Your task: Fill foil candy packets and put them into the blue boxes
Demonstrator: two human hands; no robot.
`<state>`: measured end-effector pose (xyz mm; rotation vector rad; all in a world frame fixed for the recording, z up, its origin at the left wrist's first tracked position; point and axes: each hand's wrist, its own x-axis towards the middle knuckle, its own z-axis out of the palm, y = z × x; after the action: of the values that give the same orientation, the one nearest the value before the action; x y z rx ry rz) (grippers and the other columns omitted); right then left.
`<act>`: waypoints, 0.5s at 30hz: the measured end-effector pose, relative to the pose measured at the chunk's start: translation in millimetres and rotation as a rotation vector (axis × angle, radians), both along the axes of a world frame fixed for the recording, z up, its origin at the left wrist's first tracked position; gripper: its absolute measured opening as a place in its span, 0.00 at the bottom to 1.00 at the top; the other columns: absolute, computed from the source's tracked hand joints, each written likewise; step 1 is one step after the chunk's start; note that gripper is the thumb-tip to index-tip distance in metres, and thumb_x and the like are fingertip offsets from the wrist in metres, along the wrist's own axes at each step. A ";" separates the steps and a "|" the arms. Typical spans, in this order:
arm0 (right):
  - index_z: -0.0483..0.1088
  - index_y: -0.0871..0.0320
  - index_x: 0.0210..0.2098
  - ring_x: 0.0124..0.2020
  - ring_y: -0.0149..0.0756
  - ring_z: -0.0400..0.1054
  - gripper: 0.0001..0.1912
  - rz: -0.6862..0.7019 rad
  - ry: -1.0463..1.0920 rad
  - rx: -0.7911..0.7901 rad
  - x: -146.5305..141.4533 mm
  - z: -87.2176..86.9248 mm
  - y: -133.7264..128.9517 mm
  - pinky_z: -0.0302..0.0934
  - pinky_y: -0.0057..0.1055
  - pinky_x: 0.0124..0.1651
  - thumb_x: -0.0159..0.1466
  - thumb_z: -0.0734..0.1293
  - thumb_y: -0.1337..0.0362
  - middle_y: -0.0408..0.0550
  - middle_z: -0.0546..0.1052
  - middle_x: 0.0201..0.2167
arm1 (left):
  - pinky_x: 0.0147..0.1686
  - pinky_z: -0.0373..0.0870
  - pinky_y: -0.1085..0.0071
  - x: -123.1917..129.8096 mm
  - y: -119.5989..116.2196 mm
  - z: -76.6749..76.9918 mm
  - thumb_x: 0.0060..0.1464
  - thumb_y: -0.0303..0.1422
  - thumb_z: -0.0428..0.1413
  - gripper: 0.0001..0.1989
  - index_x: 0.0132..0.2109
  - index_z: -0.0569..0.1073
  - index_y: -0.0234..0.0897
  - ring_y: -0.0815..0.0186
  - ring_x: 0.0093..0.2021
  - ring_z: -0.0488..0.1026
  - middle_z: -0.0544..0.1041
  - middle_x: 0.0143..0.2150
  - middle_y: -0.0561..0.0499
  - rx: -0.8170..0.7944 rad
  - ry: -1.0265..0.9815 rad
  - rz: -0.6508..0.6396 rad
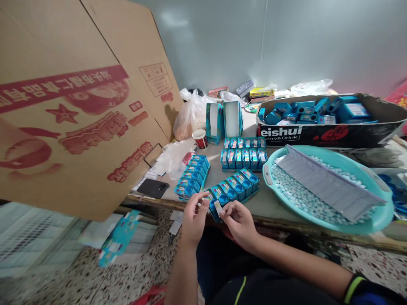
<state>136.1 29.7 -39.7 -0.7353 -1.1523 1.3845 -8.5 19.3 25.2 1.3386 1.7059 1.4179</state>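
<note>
My right hand [237,218] pinches a small pale, shiny strip [218,206], which looks like a sticker, over the near end of a row of small blue boxes [235,186] with round openings. My left hand [196,214] is beside that same end, fingers curved and apart; whether its fingertips touch the end box I cannot tell. Another blue box row [192,176] lies to the left. Behind, a double row of blue boxes [243,152] bears shiny strips on its faces.
At right are a turquoise basin [330,226] of pale pellets with a lilac ridged board [327,182] across it, and a black carton [343,134] of blue boxes. A large cardboard box [133,51] leans at left. A phone [153,188], red cup [200,139] and upright blue trays [233,120] stand around.
</note>
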 end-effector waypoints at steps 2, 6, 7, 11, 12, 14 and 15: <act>0.60 0.53 0.28 0.30 0.35 0.67 0.20 0.015 -0.012 0.031 0.9 1.6 0.9 0.64 0.32 0.36 0.65 0.70 0.50 0.44 0.71 0.28 | 0.40 0.71 0.69 3.8 -3.9 1.4 0.54 0.50 0.62 0.22 0.48 0.82 0.39 0.60 0.41 0.75 0.80 0.47 0.43 -0.094 -0.007 -0.056; 0.60 0.53 0.29 0.32 0.35 0.68 0.17 0.059 -0.033 0.123 2.8 1.9 1.6 0.65 0.33 0.37 0.68 0.68 0.52 0.46 0.72 0.30 | 0.44 0.71 0.67 5.6 -3.7 1.4 0.55 0.48 0.62 0.20 0.48 0.83 0.40 0.59 0.41 0.75 0.80 0.47 0.43 -0.166 0.065 -0.129; 0.60 0.53 0.29 0.32 0.36 0.68 0.17 0.066 -0.042 0.155 3.6 2.2 1.9 0.65 0.33 0.38 0.69 0.67 0.53 0.46 0.72 0.30 | 0.47 0.71 0.66 5.3 -3.0 1.6 0.56 0.48 0.61 0.19 0.47 0.83 0.41 0.58 0.45 0.75 0.79 0.47 0.43 -0.149 0.075 -0.133; 0.60 0.53 0.27 0.33 0.35 0.69 0.16 0.069 -0.075 0.272 6.6 4.6 4.4 0.65 0.33 0.39 0.70 0.66 0.58 0.46 0.72 0.30 | 0.48 0.70 0.65 3.2 -1.5 3.3 0.58 0.55 0.56 0.24 0.39 0.82 0.39 0.55 0.48 0.74 0.78 0.45 0.42 -0.120 -0.001 -0.116; 0.60 0.53 0.27 0.33 0.35 0.68 0.16 0.067 -0.069 0.288 6.8 5.2 5.1 0.64 0.33 0.39 0.70 0.66 0.59 0.46 0.72 0.31 | 0.46 0.70 0.66 2.5 -1.6 3.7 0.58 0.56 0.55 0.25 0.37 0.81 0.38 0.56 0.45 0.74 0.78 0.44 0.42 -0.136 -0.018 -0.127; 0.60 0.53 0.28 0.33 0.34 0.68 0.15 0.061 -0.049 0.313 6.3 5.9 6.3 0.64 0.31 0.38 0.70 0.66 0.61 0.46 0.72 0.30 | 0.44 0.70 0.67 1.4 -1.7 3.9 0.59 0.55 0.55 0.25 0.35 0.80 0.37 0.58 0.41 0.73 0.77 0.40 0.44 -0.164 -0.016 -0.167; 0.60 0.53 0.28 0.33 0.34 0.68 0.15 0.056 -0.040 0.320 5.7 6.0 6.8 0.63 0.31 0.37 0.70 0.66 0.62 0.45 0.72 0.30 | 0.43 0.69 0.67 0.8 -1.6 3.7 0.60 0.53 0.55 0.23 0.35 0.79 0.37 0.60 0.40 0.73 0.76 0.38 0.46 -0.167 -0.006 -0.185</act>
<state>141.8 36.5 -33.8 -0.5064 -1.3954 1.1963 -7.6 17.7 28.8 1.3587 1.6124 1.1495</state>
